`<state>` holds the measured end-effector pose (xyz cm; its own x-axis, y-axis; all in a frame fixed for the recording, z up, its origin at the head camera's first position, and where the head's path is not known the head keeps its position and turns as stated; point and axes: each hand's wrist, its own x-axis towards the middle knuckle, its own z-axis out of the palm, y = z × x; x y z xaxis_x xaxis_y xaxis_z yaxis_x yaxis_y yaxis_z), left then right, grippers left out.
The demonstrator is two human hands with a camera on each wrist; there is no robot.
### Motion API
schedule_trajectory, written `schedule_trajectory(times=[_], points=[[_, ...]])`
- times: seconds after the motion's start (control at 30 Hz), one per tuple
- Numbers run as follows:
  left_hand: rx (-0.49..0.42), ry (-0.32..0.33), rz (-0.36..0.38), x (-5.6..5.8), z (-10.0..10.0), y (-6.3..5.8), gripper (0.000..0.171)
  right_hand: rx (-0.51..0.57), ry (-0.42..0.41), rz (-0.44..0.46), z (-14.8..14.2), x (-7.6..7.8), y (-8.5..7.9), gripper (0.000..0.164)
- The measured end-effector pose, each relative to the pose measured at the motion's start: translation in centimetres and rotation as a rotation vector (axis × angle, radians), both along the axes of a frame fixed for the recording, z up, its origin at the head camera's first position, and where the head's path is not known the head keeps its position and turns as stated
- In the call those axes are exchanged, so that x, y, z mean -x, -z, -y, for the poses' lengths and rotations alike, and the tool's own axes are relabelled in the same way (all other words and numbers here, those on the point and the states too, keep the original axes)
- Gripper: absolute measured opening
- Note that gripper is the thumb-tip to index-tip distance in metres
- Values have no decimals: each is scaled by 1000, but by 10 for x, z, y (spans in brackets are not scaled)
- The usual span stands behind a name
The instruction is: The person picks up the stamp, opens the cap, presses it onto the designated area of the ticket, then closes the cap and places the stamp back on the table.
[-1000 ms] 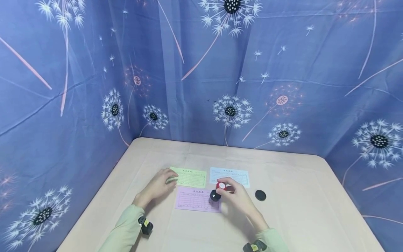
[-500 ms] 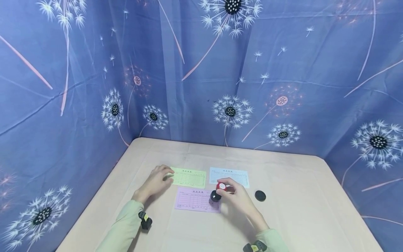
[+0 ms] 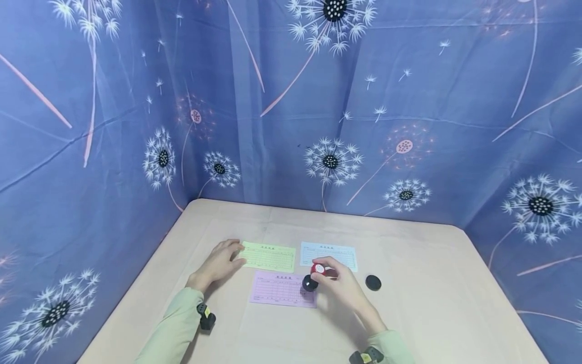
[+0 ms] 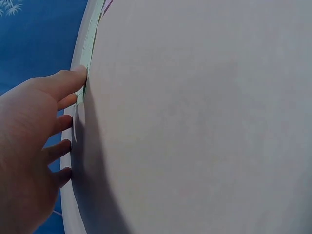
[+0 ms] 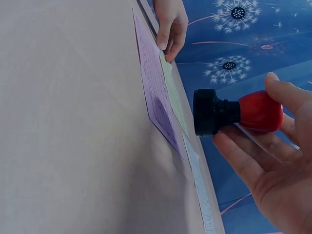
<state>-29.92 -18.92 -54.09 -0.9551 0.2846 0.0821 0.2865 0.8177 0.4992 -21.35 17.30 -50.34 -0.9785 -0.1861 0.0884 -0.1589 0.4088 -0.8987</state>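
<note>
My right hand [image 3: 343,285] holds a stamp [image 5: 239,113] with a red handle and round black base, the thumb and fingers around the handle. In the right wrist view the stamp's base is apart from the paper, beside the purple form [image 3: 277,289]. At the left edge of the green form [image 3: 270,257], my left hand [image 3: 219,265] rests with loosely bent fingers. In the left wrist view its thumb and index finger [image 4: 73,80] touch or nearly touch that form's edge; the exact contact is unclear.
A blue form [image 3: 329,253] lies at the back right, partly behind my right hand. A flat round black cap [image 3: 374,282] lies right of that hand. The beige tabletop [image 3: 436,308] meets a blue dandelion-print curtain [image 3: 282,167] at the back and sides.
My left hand has drawn a little to the left, its fingertips sliding toward the green form's left edge. The right hand and stamp stay in place.
</note>
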Motion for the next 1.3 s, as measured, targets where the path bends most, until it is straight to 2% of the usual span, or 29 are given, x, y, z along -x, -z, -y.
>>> schedule_trajectory(times=[0.23, 0.47, 0.93, 1.3], points=[[-11, 1, 28, 2, -2, 1, 48, 12, -11, -4, 0, 1, 1, 39], [-18, -12, 77, 2, -2, 0, 49, 3, -27, -23, 3, 9, 0, 41], [-2, -23, 94, 1, -3, -1, 48, -10, -55, -68, 16, 23, -10, 39], [-4, -7, 114, 0, 0, 0, 54, -4, -68, -82, 29, 32, -9, 38]])
